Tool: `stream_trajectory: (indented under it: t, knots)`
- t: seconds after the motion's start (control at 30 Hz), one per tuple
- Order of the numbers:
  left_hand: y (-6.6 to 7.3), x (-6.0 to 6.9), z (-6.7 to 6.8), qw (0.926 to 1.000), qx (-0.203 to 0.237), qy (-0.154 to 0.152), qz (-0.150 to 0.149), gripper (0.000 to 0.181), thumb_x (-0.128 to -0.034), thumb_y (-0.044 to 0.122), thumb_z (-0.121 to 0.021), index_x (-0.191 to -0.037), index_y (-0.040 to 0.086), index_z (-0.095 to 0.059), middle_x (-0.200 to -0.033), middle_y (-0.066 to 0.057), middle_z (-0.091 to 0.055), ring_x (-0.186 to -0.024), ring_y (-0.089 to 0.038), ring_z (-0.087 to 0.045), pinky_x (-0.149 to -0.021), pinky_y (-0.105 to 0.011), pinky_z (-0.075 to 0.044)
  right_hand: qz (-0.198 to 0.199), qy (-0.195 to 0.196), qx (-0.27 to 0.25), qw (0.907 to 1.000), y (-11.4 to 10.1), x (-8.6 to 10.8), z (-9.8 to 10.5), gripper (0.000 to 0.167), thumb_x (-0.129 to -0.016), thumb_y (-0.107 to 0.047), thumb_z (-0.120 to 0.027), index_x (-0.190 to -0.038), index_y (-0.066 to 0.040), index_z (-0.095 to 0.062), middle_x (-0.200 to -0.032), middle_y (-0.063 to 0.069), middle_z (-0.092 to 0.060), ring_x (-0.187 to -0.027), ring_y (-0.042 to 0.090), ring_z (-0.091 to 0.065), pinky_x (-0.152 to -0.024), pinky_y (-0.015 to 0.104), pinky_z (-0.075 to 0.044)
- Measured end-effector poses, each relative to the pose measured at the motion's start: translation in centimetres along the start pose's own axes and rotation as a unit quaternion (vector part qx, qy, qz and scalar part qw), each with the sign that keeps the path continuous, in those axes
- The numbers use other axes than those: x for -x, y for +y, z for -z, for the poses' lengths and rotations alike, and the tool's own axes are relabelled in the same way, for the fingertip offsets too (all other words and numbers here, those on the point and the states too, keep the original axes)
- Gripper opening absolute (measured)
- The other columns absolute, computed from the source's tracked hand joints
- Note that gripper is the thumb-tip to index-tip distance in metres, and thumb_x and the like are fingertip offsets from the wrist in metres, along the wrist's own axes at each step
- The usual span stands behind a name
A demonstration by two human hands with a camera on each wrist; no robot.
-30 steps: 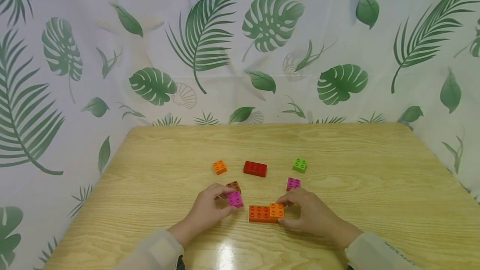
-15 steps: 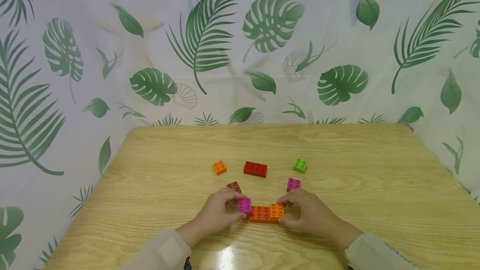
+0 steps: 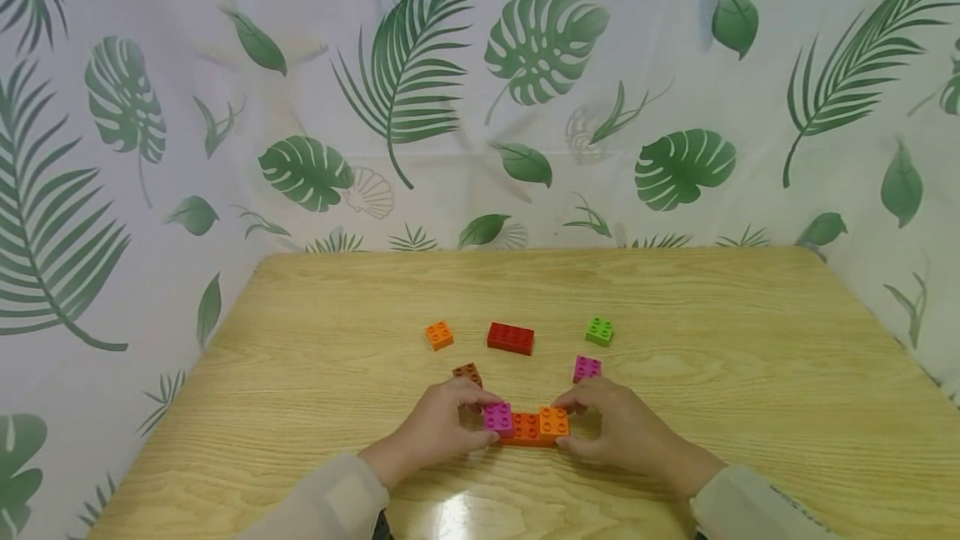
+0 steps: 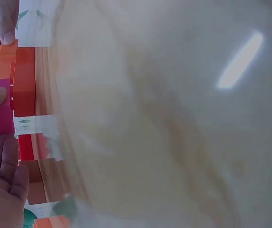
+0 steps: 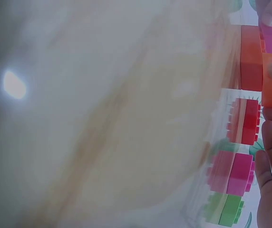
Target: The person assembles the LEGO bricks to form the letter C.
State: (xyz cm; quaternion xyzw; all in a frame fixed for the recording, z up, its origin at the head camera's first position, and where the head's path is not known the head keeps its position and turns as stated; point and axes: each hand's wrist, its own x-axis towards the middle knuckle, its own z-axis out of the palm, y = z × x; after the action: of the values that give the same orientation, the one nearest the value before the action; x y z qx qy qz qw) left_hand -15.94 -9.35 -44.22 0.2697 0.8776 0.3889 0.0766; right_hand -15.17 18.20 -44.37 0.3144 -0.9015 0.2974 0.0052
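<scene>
A long red-orange toy building brick [image 3: 527,430] lies on the table in front of me. My left hand [image 3: 438,427] pinches a small pink brick [image 3: 498,417] at its left end. In the left wrist view that pink brick [image 4: 2,107] looks slightly tilted, with studs of the long brick [image 4: 24,90] showing beside it; whether it is pressed down I cannot tell. On the right end sits a small light-orange brick [image 3: 553,421], pinched between thumb and fingers of my right hand [image 3: 622,432]. Two studs' width of the long brick shows between the small bricks.
Behind my left hand lies a brown brick [image 3: 468,373], partly covered. Farther back are an orange brick [image 3: 439,335], a long red brick [image 3: 511,337] and a green brick [image 3: 599,331]. Another pink brick [image 3: 587,367] lies just beyond my right hand. A leaf-printed cloth [image 3: 450,190] hangs behind the table.
My left hand has carried the pink brick rightward and toward me, from beside the long brick onto or just over its left end. My right hand has stayed on the light-orange brick.
</scene>
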Motion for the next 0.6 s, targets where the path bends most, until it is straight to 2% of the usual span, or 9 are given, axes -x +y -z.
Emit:
stream_trajectory:
  t: [0.2, 0.33, 0.6]
  knots:
    - [0.01, -0.42, 0.30, 0.9998, -0.013, -0.016, 0.002, 0.038, -0.0756, 0.018, -0.082, -0.111, 0.011, -0.072, -0.091, 0.011, -0.058, -0.083, -0.007, -0.053, -0.074, -0.023, -0.046, 0.008, 0.004, -0.001, 1.0000, 0.08, -0.01, -0.07, 0.035, -0.080, -0.036, -0.077, -0.107, -0.017, -0.067, -0.102, -0.010, -0.061, -0.089, 0.008, -0.055, -0.078, 0.031, -0.050]
    - [0.27, -0.74, 0.62, 0.9992, -0.030, -0.025, -0.002, 0.038, -0.0737, 0.017, -0.083, -0.110, 0.010, -0.073, -0.085, 0.011, -0.057, -0.077, -0.008, -0.052, -0.068, -0.021, -0.046, 0.011, 0.008, 0.000, 0.9999, 0.16, -0.05, -0.19, 0.034, -0.079, -0.035, -0.078, -0.106, -0.017, -0.067, -0.102, -0.009, -0.061, -0.089, 0.008, -0.055, -0.078, 0.031, -0.050]
    - [0.84, -0.98, 0.96, 0.9980, -0.054, -0.032, -0.002, 0.038, -0.0728, 0.017, -0.083, -0.109, 0.009, -0.073, -0.080, 0.007, -0.057, -0.070, -0.007, -0.047, -0.061, -0.020, -0.043, 0.011, 0.006, -0.002, 0.9999, 0.16, 0.02, -0.11, 0.034, -0.080, -0.036, -0.077, -0.107, -0.017, -0.067, -0.103, -0.009, -0.061, -0.089, 0.008, -0.055, -0.079, 0.032, -0.050]
